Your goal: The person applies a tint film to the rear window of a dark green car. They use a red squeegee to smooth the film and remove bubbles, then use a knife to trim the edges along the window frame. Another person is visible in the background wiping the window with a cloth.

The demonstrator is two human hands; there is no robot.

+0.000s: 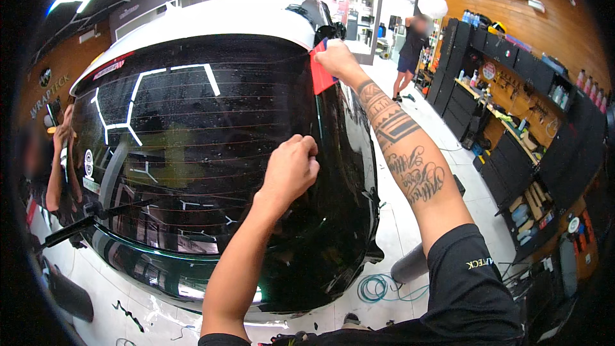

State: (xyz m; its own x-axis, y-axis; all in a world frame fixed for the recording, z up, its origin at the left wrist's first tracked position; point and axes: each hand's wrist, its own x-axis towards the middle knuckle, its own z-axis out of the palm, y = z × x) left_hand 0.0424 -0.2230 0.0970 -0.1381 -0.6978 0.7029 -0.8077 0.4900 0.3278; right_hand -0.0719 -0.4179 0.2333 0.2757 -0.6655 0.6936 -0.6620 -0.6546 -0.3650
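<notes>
My right hand (336, 59), arm stretched forward, grips a red squeegee (322, 78). Its flat blade lies against the car's dark upper corner, where the rear window meets the white roof (211, 19). Closer to me, my left hand (291, 168) is closed in front of the right part of the rear window (192, 115); whatever its curled fingers may hold is hidden. Water drops dot the dark glass. Below it the glossy dark tailgate (301, 269) curves down.
A co-worker's hand (63, 129) is at the car's left side. The rear wiper (70, 227) sticks out low on the left. A coiled hose (379, 288) and a dark cylinder (412, 264) lie on the floor. Another person (413, 51) stands beyond, near a black workbench (500, 122).
</notes>
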